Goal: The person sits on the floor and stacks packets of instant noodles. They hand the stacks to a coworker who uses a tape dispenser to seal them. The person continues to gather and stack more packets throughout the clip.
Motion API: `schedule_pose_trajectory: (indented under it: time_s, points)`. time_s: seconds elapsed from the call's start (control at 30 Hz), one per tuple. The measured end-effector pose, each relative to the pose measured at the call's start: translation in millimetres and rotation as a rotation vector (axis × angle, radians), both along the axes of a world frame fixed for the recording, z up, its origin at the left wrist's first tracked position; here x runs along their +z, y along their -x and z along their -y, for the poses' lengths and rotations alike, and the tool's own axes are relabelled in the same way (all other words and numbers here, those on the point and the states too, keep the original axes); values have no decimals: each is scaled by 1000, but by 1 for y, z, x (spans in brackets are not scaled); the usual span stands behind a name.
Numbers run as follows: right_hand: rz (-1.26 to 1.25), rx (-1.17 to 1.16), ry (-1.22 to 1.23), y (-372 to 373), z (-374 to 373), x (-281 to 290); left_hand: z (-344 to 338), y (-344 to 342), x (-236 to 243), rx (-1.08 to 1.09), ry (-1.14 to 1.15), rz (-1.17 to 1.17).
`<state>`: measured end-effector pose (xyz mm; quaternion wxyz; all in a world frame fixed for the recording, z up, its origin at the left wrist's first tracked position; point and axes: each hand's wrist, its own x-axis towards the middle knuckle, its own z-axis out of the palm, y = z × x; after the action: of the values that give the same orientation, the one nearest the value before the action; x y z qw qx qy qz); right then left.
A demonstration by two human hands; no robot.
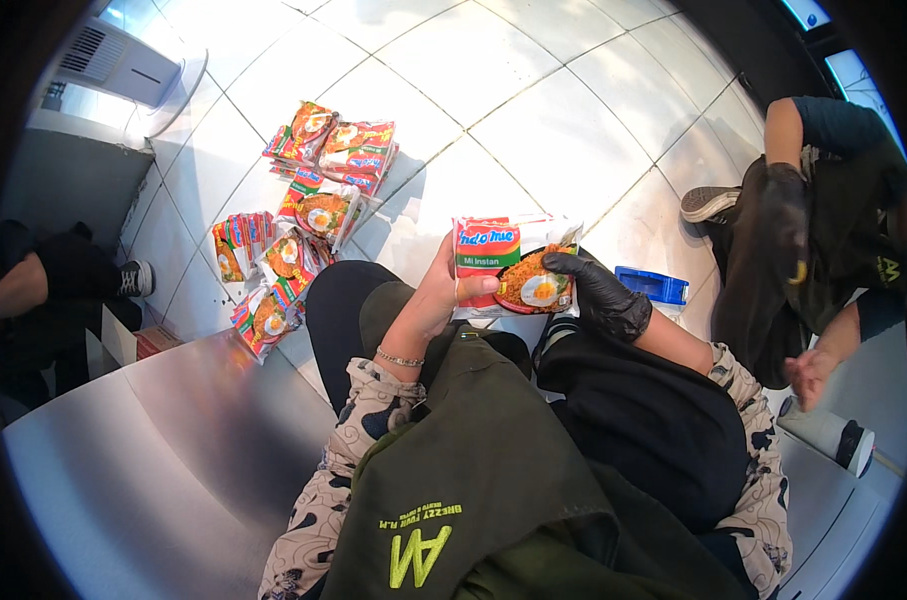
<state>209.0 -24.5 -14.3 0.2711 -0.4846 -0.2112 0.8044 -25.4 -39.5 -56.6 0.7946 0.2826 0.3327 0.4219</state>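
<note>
An instant noodle packet (488, 262), red and white with a picture of noodles and a fried egg, is held up above my lap. My left hand (441, 290), bare with a bracelet at the wrist, grips its left side, thumb across the front. On the right side, my right hand (613, 303) in a black glove clasps it, thumb over the top corner. Another packet edge seems to show behind it, but I cannot tell how many I hold. To the left on the floor, several similar noodle packets (318, 213) lie in loose stacks.
A blue plastic object (651, 286) sits on the white tiled floor (518, 95) beyond my right arm. A co-worker (823, 240) with a black glove sits close on the right. Another person's shoe (136, 279) is at the left. A white appliance (113, 62) stands far left.
</note>
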Motion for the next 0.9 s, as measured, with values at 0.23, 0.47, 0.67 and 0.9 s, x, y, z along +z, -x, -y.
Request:
schedule_pose_trajectory:
  time_s: [0.23,0.47,0.67,0.9]
  points:
    - [-22,13,-5,-1,-1,-3,0,0,-2,1,28,7]
    - [-33,-13,-7,0,-1,-4,1,1,-2,-1,32,3]
    - [-49,-53,24,-5,-1,-16,0,0,-2,-2,32,-4]
    - [-50,-57,29,-2,-1,-9,1,0,-1,0,29,-1]
